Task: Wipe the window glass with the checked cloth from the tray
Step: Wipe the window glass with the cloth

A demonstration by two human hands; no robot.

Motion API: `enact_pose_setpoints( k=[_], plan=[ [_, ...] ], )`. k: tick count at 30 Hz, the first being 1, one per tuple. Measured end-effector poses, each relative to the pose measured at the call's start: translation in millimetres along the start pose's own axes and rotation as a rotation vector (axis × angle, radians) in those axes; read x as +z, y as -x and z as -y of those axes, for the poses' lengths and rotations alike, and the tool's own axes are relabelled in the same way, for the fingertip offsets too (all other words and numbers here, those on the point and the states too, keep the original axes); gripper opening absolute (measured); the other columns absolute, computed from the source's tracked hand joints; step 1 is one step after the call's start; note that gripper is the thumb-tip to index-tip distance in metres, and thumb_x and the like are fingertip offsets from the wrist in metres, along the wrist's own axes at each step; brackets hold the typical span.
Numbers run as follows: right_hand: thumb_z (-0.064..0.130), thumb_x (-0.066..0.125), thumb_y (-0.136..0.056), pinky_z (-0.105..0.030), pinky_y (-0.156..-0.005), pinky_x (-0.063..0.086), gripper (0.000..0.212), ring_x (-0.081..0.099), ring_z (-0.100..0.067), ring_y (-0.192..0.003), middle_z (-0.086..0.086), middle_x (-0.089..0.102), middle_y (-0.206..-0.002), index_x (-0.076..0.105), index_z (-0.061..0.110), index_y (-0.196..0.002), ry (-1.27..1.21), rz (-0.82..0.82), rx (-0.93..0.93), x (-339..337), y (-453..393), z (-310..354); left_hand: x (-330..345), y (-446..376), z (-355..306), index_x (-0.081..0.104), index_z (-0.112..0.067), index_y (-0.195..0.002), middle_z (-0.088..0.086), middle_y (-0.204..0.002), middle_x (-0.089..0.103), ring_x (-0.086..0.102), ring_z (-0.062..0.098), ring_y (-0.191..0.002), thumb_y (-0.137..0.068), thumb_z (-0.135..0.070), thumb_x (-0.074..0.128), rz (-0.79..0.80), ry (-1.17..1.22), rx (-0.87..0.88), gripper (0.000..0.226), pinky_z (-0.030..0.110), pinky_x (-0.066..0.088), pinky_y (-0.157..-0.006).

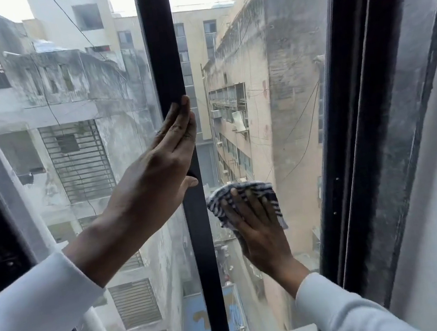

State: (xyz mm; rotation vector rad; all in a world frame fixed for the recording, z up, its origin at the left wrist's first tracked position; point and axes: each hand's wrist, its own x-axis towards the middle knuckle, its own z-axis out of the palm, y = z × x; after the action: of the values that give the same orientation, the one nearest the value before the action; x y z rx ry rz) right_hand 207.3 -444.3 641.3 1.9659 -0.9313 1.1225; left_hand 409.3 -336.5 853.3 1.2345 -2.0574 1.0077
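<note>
Right hand (pixel 259 231) sits lower center-right of the frame, palm flat and fingers spread, pressing the checked cloth (pixel 245 203) against the window glass (pixel 281 104). So it's not really a pinch grip, more the cloth pinned under an open palm, with the dark-and-white fabric bunched out above and to both sides of the fingers. The cloth is just right of the black vertical frame bar (pixel 174 89) that runs down the middle. Left hand (pixel 158 166) is mid-frame, fingers straight and together, laid flat along that bar with the thumb tucked around its edge, holding nothing. Both arms have white sleeves (pixel 38 305). Grimy buildings (pixel 57 101) show through the panes.
</note>
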Motion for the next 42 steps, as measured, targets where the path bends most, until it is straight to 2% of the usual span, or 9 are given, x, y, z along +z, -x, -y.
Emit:
enact_pose_setpoints(
  k=[6, 8, 11, 14, 20, 26, 32, 35, 42],
  plan=[
    [0.010, 0.063, -0.104, -0.062, -0.118, 0.044, 0.042, 0.047, -0.041, -0.146, -0.013, 0.044, -0.163, 0.069, 0.010, -0.145, -0.136, -0.199, 0.519, -11.5, 29.5, 2.7, 6.1, 0.1, -0.5, 0.023, 0.006, -0.171, 0.021, -0.184, 0.011, 0.012, 0.030, -0.173, -0.074, -0.018, 0.098, -0.036, 0.021, -0.019, 0.125, 0.041, 0.021, -0.138],
    [0.007, 0.070, -0.096, -0.057, -0.105, 0.049, 0.039, 0.049, -0.038, -0.131, -0.010, 0.046, -0.154, 0.078, 0.013, -0.133, -0.131, -0.060, 0.273, -10.8, 56.4, 26.1, 6.1, 0.8, -3.4, 0.023, 0.007, -0.171, 0.022, -0.184, 0.010, 0.012, 0.031, -0.173, -0.074, -0.017, 0.098, -0.032, 0.018, -0.030, 0.125, 0.040, 0.020, -0.138],
    [0.006, 0.074, -0.098, -0.049, -0.112, 0.052, 0.037, 0.052, -0.038, -0.129, -0.012, 0.052, -0.146, 0.077, 0.011, -0.135, -0.097, -0.112, 0.097, -26.8, 4.7, -19.9, 9.1, 1.9, -10.3, 0.020, 0.008, -0.171, 0.024, -0.184, 0.007, 0.011, 0.033, -0.172, -0.076, -0.010, 0.096, -0.016, 0.035, -0.032, 0.123, 0.044, 0.025, -0.137],
    [0.014, 0.068, -0.105, -0.022, -0.121, 0.032, 0.034, 0.062, -0.040, -0.129, -0.018, 0.063, -0.139, 0.074, 0.011, -0.139, -0.126, -0.289, 0.457, -38.7, -18.5, -44.1, 12.5, 7.6, -16.6, 0.021, 0.010, -0.170, 0.028, -0.183, 0.009, 0.012, 0.034, -0.171, -0.081, 0.000, 0.091, -0.015, 0.048, -0.050, 0.114, 0.048, 0.033, -0.135],
    [-0.001, 0.081, -0.092, -0.054, -0.099, 0.061, 0.043, 0.050, -0.036, -0.122, -0.009, 0.048, -0.138, 0.078, 0.012, -0.133, -0.133, -0.124, 0.016, -29.5, -21.1, 9.4, 16.0, 12.6, -22.1, 0.020, 0.009, -0.170, 0.028, -0.183, 0.008, 0.013, 0.035, -0.172, -0.085, 0.005, 0.086, -0.002, 0.093, -0.078, 0.108, 0.043, 0.025, -0.138],
    [0.035, 0.068, -0.106, -0.047, -0.102, 0.047, 0.040, 0.057, -0.040, -0.128, -0.013, 0.052, -0.155, 0.066, 0.033, -0.146, -0.112, -0.453, 0.664, -38.4, -101.9, -21.6, 13.2, 21.9, -13.8, 0.027, 0.002, -0.171, 0.015, -0.185, 0.013, 0.019, 0.024, -0.171, -0.090, 0.003, 0.082, -0.010, 0.142, -0.081, 0.098, 0.031, 0.029, -0.133],
    [0.032, 0.068, -0.104, -0.049, -0.096, 0.046, 0.046, 0.042, -0.036, -0.132, -0.011, 0.037, -0.156, 0.065, 0.035, -0.150, -0.013, -0.184, 0.148, -27.3, -84.1, -12.4, 9.7, 22.5, -8.8, 0.028, -0.002, -0.172, 0.007, -0.186, 0.011, 0.016, 0.016, -0.171, -0.087, 0.023, 0.053, -0.009, 0.240, -0.086, 0.092, 0.011, 0.014, -0.133],
    [0.030, 0.069, -0.105, -0.048, -0.092, 0.051, 0.045, 0.049, -0.037, -0.125, -0.011, 0.044, -0.157, 0.065, 0.033, -0.150, -0.009, -0.312, 0.429, -61.8, -132.1, -35.2, 7.1, 23.9, -8.0, 0.028, -0.007, -0.173, -0.001, -0.186, 0.010, 0.015, 0.009, -0.171, -0.092, 0.012, 0.061, 0.015, 0.275, -0.116, 0.090, 0.001, 0.010, -0.128],
    [0.030, 0.051, -0.116, -0.032, -0.070, 0.068, 0.032, 0.079, -0.013, -0.082, 0.009, 0.082, -0.102, 0.061, 0.024, -0.146, -1.159, -0.104, 0.723, -141.1, -108.4, 17.9, -2.2, 33.5, -33.9, 0.044, -0.023, -0.168, -0.012, -0.184, 0.022, 0.033, 0.013, -0.166, -0.105, -0.037, 0.067, 0.032, 0.562, -0.357, 0.068, 0.030, 0.030, -0.131]
  ],
)
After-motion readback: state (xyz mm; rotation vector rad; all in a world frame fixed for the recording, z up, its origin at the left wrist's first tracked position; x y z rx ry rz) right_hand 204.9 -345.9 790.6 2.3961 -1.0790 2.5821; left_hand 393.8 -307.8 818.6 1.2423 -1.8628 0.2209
